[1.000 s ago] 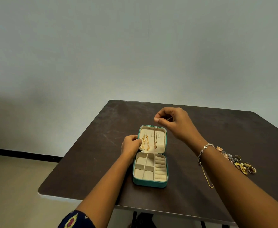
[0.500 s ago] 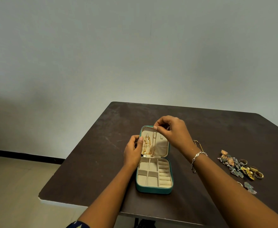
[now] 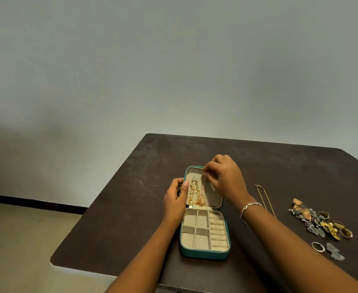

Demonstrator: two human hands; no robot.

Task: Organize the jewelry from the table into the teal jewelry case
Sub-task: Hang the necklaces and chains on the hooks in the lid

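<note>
Standing open on the dark tabletop point(image 3: 131, 208), the teal jewelry case point(image 3: 204, 253) has its cream-lined lid point(image 3: 214, 197) raised. The left hand point(image 3: 175, 201) grips the lid's left rim, thumb inside and fingers curled behind. The right hand point(image 3: 224, 178) has its fingers point(image 3: 208, 168) pinched at the lid's top, on the upper end of a thin gold chain point(image 3: 202, 191) hanging beside a beaded gold necklace point(image 3: 192, 193). A loose chain point(image 3: 266, 199) and a jewelry heap point(image 3: 320, 220) lie well to the right.

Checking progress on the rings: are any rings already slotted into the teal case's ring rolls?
No, the ring rolls in the teal jewelry case are bare, and the rings lie out on the table.
</note>
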